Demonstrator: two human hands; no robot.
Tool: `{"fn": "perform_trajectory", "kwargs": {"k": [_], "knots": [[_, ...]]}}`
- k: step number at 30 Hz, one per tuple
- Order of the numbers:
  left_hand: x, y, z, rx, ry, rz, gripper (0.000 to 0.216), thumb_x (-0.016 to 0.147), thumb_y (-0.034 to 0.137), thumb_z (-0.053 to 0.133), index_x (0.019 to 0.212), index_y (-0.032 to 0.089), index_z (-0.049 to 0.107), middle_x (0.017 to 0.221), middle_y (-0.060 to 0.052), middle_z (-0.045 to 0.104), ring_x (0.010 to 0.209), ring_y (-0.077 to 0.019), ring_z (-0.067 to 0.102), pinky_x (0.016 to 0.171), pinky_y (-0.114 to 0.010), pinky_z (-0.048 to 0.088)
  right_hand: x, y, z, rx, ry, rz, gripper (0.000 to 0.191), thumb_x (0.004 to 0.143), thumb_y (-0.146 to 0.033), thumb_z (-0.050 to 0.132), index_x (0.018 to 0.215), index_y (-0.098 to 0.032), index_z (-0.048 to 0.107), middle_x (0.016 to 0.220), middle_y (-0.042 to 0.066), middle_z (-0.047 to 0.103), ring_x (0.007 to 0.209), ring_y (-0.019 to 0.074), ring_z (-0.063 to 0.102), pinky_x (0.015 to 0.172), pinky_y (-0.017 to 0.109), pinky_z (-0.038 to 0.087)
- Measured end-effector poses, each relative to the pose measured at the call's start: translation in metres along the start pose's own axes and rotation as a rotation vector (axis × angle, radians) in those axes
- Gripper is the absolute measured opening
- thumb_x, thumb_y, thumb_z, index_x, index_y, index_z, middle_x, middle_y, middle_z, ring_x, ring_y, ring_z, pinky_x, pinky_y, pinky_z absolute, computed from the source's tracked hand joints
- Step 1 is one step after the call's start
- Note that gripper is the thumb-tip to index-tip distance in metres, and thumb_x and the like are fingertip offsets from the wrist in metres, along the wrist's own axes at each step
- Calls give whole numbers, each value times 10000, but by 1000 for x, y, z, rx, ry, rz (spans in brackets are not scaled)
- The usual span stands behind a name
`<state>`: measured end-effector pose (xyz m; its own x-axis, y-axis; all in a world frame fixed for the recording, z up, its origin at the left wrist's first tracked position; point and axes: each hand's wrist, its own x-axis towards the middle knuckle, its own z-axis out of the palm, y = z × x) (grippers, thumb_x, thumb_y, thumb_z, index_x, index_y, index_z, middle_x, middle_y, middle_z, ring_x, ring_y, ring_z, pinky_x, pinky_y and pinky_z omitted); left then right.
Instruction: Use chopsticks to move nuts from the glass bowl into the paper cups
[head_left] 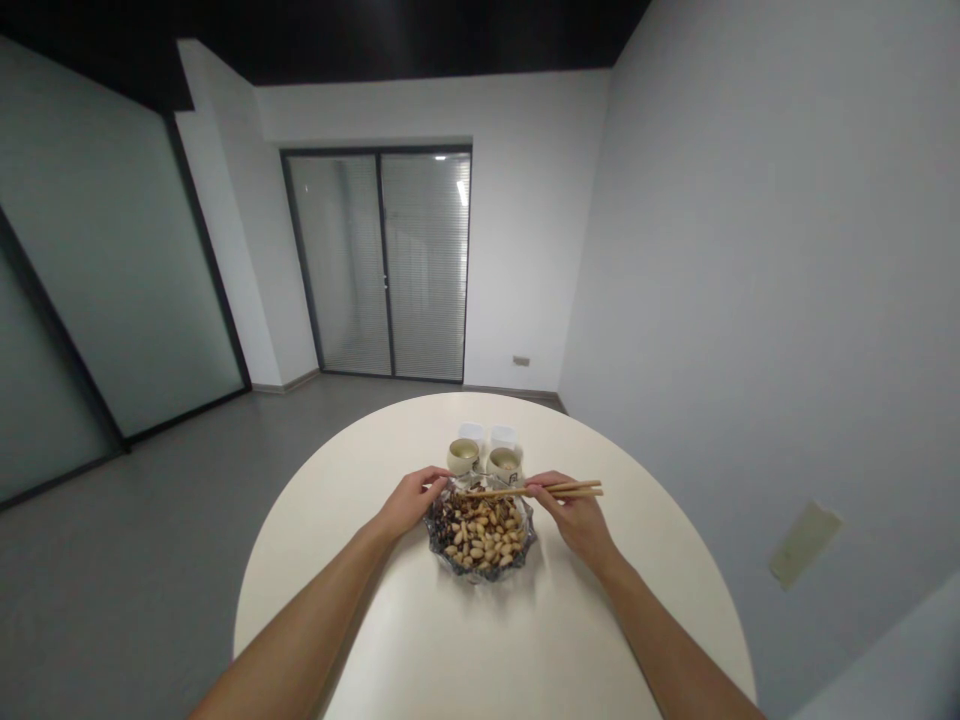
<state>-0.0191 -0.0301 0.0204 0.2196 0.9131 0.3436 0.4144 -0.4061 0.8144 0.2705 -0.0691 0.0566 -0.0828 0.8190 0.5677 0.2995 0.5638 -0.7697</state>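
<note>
A glass bowl [525, 548] with a scalloped rim sits on the round white table [420, 640]; it holds pale peanuts and darker beans. My right hand [574, 515] is closed on a pair of wooden chopsticks [525, 490], which lie across the bowl's far side with their tips pointing left. My left hand [409, 500] rests against the bowl's left rim, fingers curled on it. Just behind the bowl stand two small ceramic cups [463, 455] [505, 463].
Two small white containers [504, 436] stand behind the cups. The table's far edge curves close behind them, with grey floor beyond. A white wall runs along the right. Glass sliding doors are at the back of the room.
</note>
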Motion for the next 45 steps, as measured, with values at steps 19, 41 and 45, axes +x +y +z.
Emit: {"fn": "perform_trajectory", "kwargs": {"k": [19,41,45], "knots": [[0,1,0,-10,-10,8,352,908,430,508,1060,184,709,1065,-69,745,988,-251,671,918,-363,505,0,2,-1,2,-4,-6,215,840,-421,687,889,-225,757,877,52,747,819,221,687,767,347,552],[0,1,-1,-1,-12,0,339,905,416,514,1057,182,706,1070,-68,744,994,-243,671,919,-350,498,5,5,-7,43,56,19,262,820,-454,697,869,-202,746,814,61,739,742,212,679,674,327,558],[0,1,0,4,-10,-6,340,900,418,516,1052,183,709,1068,-67,746,992,-243,672,918,-348,497,6,11,-9,60,63,25,274,819,-462,703,883,-200,748,815,64,735,732,207,677,654,318,558]]}}
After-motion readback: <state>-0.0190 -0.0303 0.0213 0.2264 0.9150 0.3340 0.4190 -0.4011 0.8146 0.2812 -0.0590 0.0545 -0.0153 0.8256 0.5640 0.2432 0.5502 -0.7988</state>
